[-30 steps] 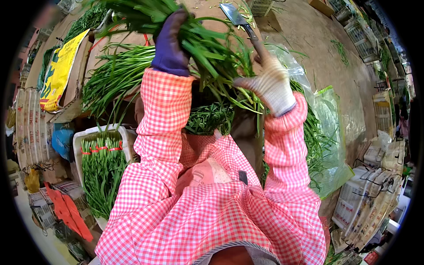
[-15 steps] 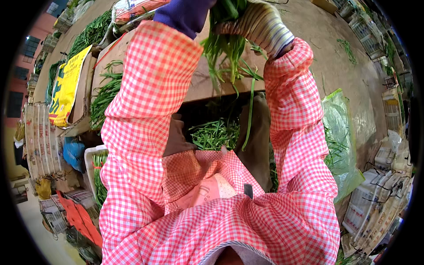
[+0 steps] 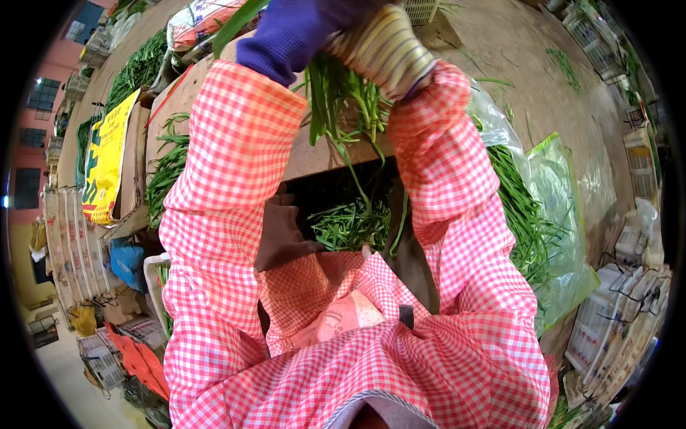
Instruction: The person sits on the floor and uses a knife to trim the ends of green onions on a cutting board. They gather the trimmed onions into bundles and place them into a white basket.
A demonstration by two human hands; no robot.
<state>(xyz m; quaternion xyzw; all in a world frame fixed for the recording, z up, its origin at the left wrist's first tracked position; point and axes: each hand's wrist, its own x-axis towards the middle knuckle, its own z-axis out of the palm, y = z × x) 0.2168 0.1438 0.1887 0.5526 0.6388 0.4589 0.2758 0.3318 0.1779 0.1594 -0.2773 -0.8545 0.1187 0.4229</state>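
Note:
A bunch of garlic chives (image 3: pixel 341 104) hangs below my two hands at the top of the view, its ends loose and uneven. My left hand (image 3: pixel 296 36), in a purple knitted glove, is closed around the upper part; its fingertips are hidden and slightly blurred. One broad leaf (image 3: pixel 238 27) sticks out to its left. Pressed close against it, my right hand (image 3: pixel 382 51), in a striped glove, grips the bunch from the other side. Both sleeves are red-and-white checked. Underneath are a brown board edge (image 3: pixel 321 159) and a heap of green trimmings (image 3: pixel 351 227) between my knees.
More chives (image 3: pixel 516 207) lie on clear plastic sheeting (image 3: pixel 564 257) at the right. To the left are a carton with a yellow panel (image 3: pixel 113 161), a green pile (image 3: pixel 170 168) and a blue bag (image 3: pixel 127 263). Crates (image 3: pixel 604 314) line the right side.
My hands and the bunch have shifted left, and the gloves have come closer together. A pile of chives on plastic now shows beside my right sleeve.

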